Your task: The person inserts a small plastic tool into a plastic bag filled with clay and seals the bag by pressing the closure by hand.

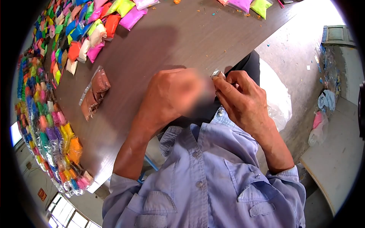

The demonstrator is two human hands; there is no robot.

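My right hand is closed, with thumb and fingers pinching a small shiny silvery piece near the table's edge; its exact kind is too small to tell. Level with it, my left hand is raised over the table edge, in front of my body. A blur covers its fingers, so whether they grip anything is hidden. To the left of that hand, a clear plastic packet of brown material lies on the brown table.
Many small bright-coloured packets are heaped at the table's far left. Strips of coloured packets line the left edge. More packets lie at the far side. A white plastic bag is beside my leg at right.
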